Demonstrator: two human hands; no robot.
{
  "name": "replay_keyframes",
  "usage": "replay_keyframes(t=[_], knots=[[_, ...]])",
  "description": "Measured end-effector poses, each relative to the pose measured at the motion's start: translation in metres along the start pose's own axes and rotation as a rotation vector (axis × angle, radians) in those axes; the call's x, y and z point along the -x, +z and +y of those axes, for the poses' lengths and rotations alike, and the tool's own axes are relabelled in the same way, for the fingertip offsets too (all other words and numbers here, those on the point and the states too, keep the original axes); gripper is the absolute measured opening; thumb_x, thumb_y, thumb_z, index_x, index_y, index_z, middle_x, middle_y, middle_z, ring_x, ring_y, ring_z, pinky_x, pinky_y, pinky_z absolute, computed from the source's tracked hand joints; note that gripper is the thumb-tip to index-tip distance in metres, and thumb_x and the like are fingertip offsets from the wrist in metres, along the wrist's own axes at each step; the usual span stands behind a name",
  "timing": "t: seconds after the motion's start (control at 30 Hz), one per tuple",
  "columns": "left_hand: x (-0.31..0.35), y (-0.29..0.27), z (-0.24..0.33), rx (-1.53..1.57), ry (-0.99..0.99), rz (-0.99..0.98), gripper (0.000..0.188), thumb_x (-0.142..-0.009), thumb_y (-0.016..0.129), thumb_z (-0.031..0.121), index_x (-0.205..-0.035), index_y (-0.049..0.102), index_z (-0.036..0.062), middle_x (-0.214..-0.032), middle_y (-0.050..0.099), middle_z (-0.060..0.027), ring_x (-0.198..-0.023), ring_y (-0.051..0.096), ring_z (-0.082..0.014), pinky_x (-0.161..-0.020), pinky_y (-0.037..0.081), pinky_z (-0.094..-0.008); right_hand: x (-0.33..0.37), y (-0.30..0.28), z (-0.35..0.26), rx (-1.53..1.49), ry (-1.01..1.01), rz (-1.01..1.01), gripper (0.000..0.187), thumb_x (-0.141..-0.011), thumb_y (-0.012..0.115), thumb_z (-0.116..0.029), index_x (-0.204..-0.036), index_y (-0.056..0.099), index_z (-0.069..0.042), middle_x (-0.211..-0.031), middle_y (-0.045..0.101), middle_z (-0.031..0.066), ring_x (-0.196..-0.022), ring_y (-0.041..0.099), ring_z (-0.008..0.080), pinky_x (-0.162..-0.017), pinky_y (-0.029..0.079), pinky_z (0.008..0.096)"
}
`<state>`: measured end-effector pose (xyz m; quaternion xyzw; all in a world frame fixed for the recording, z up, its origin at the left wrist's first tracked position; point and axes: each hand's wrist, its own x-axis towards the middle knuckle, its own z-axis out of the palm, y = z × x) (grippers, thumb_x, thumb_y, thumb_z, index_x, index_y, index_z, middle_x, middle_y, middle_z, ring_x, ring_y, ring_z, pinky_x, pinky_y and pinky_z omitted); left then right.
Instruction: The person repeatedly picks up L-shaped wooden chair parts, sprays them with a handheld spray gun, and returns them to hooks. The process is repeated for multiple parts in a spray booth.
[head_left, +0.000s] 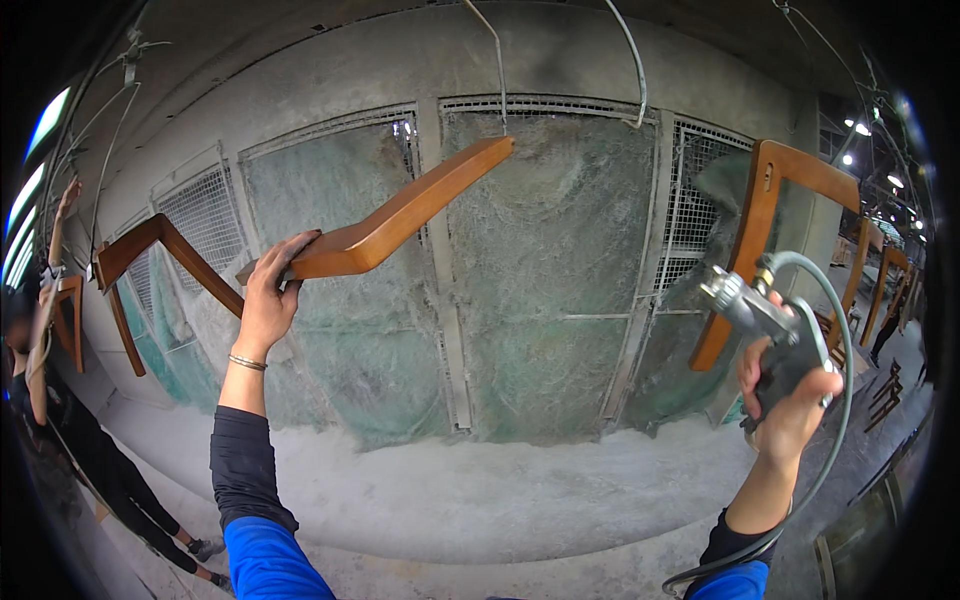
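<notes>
My left hand [268,305] is closed around the lower left end of a bent brown wooden chair part [400,225]. That part slants up to the right, and its far tip meets a thin metal hook [501,70]. On the right, my right hand [795,410] grips a spray gun [755,310], its nozzle turned toward the upper left, apart from the held wood. From the gun a grey hose [843,400] loops down along my right forearm. No spray can be made out.
Similar bent wooden parts hang at the left [195,260] and right [750,230]. An unused-looking hook [637,85] dangles overhead. Behind stand greenish filter panels [560,270] above a floor coated with pale dust [480,490]. Another person [100,470] stands at the far left, one arm raised.
</notes>
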<state>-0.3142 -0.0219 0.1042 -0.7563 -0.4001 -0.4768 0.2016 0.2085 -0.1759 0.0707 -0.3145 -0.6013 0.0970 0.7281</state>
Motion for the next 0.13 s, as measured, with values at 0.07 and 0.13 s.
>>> replay_keyframes(t=[0.07, 0.13], knots=[[0.001, -0.001, -0.003, -0.024, 0.009, -0.03, 0.066, -0.077, 0.058, -0.018, -0.138, 0.058, 0.0082, -0.14, 0.062, -0.0121, -0.134, 0.055, -0.0313, -0.112, 0.046, -0.0417, -0.017, 0.001, 0.003, 0.043, -0.062, -0.03, 0.084, -0.1, 0.042, -0.07, -0.137, 0.059, 0.004, -0.073, 0.061, 0.0052, -0.054, 0.049, 0.0066, -0.042, 0.031, 0.0191], [0.001, -0.003, -0.006, -0.034, 0.012, -0.045, 0.066, -0.078, 0.057, -0.017, -0.139, 0.057, 0.007, -0.142, 0.061, -0.0134, -0.137, 0.054, -0.0308, -0.114, 0.045, -0.0419, -0.034, 0.006, 0.01, 0.084, -0.028, 0.007, 0.08, -0.102, 0.042, -0.067, -0.137, 0.06, 0.003, -0.076, 0.063, 0.005, -0.058, 0.053, 0.0062, -0.042, 0.032, 0.0185]])
